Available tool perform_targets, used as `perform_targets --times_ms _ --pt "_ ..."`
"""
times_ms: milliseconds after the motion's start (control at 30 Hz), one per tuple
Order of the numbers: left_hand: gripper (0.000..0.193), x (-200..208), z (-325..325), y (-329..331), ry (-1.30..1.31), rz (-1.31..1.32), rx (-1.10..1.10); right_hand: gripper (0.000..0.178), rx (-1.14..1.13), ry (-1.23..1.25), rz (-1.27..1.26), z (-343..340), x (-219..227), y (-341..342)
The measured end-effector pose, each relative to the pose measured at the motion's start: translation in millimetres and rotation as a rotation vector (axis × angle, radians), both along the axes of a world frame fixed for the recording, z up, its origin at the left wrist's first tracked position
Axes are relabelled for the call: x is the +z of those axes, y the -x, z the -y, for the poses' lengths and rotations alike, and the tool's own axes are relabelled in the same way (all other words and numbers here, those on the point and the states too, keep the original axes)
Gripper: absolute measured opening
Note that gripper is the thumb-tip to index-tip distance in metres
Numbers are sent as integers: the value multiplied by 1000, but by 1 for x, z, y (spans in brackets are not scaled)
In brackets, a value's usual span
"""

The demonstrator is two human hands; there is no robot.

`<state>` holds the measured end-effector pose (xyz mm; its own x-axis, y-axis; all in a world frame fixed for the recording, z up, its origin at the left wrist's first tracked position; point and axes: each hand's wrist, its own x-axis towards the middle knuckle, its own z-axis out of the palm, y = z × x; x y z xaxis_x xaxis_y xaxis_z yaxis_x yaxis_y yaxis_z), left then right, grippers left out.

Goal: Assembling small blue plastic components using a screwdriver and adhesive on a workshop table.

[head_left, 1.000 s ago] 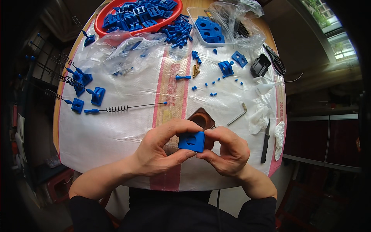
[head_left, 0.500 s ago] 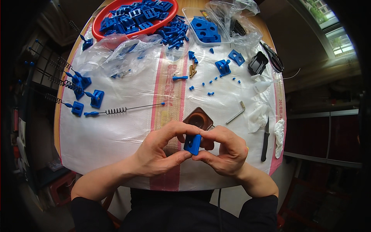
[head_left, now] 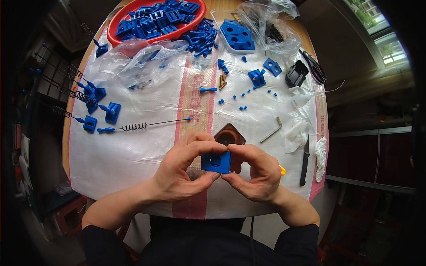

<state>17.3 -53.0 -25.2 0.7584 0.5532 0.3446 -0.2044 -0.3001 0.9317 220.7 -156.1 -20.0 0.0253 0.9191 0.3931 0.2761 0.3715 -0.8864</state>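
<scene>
Between both hands, above the near part of the table, is a blue plastic plate [head_left: 216, 162] with a round hole and a smaller opening beside it. My left hand [head_left: 184, 166] pinches it from the left, thumb at the lower edge and forefinger along the top. My right hand [head_left: 255, 172] grips its right end the same way, finger above and thumb below. Just beyond the fingers lies a brown square dish [head_left: 230, 133] with a round hollow, partly hidden by the hands. A small yellow thing [head_left: 282, 170] shows beside my right hand.
A red basin [head_left: 111, 33] of blue parts and a clear tub [head_left: 262, 46] stand at the back. Spring rods on blue bases [head_left: 112, 113] lie left. A hex key [head_left: 271, 130], knife [head_left: 304, 166] and scissors [head_left: 316, 66] lie right. Small blue pieces [head_left: 242, 107] are scattered mid-table.
The blue plate has been turned from nearly edge-on so its holed broad face shows. Both hands stay pinched on it. The yellow thing beside my right hand shows more.
</scene>
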Motion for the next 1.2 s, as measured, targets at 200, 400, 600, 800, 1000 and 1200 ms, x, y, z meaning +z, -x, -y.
perform_targets --times_ms 200,400,600,800,1000,1200 --pt "82 -2 8 -2 321 153 -45 56 0 71 -56 2 -1 -1" --pt "78 -4 7 -2 305 155 -51 54 -24 82 -63 3 -1 -1" --pt "47 0 5 2 266 78 -24 43 5 117 -77 2 6 -3" --pt "30 7 7 9 539 -73 -73 15 -51 228 -77 5 7 -2" --pt "39 13 3 11 639 -145 -144 13 -67 288 -139 7 9 0" --pt "37 15 5 8 648 -101 -151 13 -82 303 -192 8 10 1"
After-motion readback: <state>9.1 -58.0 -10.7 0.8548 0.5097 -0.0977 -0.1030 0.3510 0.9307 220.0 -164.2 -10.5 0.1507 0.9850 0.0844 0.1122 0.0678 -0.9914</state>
